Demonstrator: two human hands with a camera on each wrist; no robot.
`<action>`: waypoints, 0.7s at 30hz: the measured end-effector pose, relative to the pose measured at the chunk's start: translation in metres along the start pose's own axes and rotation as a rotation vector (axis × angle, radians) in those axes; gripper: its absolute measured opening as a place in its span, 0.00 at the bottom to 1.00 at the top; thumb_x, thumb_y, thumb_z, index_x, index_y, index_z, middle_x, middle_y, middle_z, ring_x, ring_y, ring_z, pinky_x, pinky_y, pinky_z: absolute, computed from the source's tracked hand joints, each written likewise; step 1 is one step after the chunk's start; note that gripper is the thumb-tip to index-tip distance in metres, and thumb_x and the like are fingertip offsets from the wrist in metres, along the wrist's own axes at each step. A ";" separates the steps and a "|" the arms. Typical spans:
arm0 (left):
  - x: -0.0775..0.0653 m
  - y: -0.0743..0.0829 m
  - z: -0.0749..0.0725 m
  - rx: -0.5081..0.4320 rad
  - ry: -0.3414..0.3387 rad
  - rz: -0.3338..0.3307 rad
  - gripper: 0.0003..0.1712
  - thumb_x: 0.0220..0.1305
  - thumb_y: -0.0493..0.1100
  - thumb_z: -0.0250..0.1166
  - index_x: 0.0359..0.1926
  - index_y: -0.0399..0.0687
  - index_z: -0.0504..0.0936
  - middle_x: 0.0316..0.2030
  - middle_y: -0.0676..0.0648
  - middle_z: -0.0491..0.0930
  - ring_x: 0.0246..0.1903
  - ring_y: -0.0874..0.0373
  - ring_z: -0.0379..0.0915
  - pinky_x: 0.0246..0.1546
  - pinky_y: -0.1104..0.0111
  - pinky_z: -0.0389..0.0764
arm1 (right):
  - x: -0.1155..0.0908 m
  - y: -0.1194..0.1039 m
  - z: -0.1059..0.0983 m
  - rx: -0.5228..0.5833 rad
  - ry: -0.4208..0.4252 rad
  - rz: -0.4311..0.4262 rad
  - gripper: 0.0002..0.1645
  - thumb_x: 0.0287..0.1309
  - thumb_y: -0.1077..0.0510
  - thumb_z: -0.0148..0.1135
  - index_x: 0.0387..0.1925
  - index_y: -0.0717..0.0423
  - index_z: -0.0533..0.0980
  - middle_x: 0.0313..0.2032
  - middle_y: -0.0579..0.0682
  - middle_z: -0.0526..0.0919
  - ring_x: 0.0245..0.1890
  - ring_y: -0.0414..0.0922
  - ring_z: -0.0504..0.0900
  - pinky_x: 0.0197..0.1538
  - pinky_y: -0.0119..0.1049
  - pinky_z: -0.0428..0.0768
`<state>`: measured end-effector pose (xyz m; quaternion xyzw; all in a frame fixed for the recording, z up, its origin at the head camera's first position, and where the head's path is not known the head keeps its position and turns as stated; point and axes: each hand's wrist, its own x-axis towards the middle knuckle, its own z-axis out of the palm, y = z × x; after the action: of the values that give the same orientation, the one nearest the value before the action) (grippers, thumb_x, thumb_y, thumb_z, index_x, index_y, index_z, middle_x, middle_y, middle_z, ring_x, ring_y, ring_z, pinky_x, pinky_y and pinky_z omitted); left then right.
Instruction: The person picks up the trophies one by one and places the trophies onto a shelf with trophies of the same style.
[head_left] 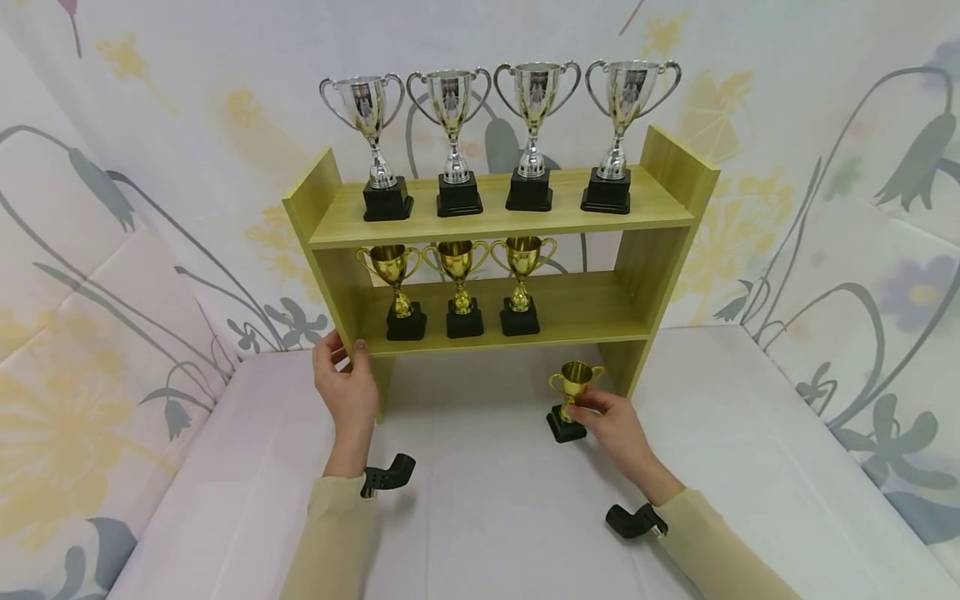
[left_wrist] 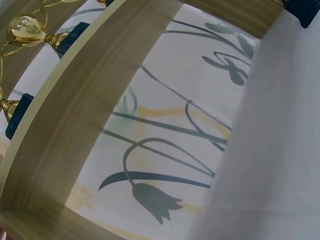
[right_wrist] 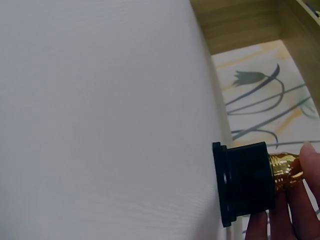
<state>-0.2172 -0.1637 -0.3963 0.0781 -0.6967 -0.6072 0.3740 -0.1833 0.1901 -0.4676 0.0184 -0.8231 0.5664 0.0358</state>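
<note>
My right hand (head_left: pixel 611 425) pinches a small gold trophy cup (head_left: pixel 576 379) by its stem, below the right end of the shelf unit. Its square black base (right_wrist: pixel 245 182) is close to the white cloth, and the cup leans slightly to the right in the head view. Thumb and fingers meet around the gold stem (right_wrist: pixel 286 170) in the right wrist view. On the other side, my left hand (head_left: pixel 348 383) grips the lower left side of the wooden shelf unit (head_left: pixel 480 342), thumb at the front edge and fingers behind the panel. The left wrist view does not show that hand's grip.
Three gold trophies (head_left: pixel 457 262) stand on the lower board, left of centre, with bare wood (head_left: pixel 592 308) to their right. Several larger silver trophies (head_left: pixel 534 92) line the top board. A white cloth (head_left: pixel 495 500) covers the table, and a flower-patterned sheet (head_left: pixel 825 208) hangs behind.
</note>
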 end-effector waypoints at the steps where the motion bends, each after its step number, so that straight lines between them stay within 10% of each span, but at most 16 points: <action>1: 0.000 0.000 0.000 0.000 0.001 -0.001 0.16 0.70 0.36 0.59 0.57 0.36 0.76 0.47 0.44 0.73 0.44 0.61 0.67 0.43 0.68 0.72 | 0.000 0.000 0.000 -0.017 0.002 -0.003 0.12 0.59 0.61 0.69 0.44 0.63 0.84 0.46 0.57 0.86 0.55 0.54 0.79 0.50 0.36 0.77; 21: 0.001 -0.001 0.005 -0.066 0.071 0.016 0.16 0.65 0.33 0.62 0.52 0.31 0.76 0.42 0.53 0.72 0.41 0.60 0.70 0.39 0.69 0.73 | -0.002 0.005 0.002 -0.093 0.015 -0.090 0.09 0.58 0.63 0.70 0.41 0.61 0.84 0.45 0.57 0.86 0.55 0.56 0.80 0.53 0.47 0.78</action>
<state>-0.2211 -0.1609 -0.3963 0.0816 -0.6632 -0.6236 0.4058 -0.1817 0.1899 -0.4728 0.0496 -0.8465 0.5257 0.0682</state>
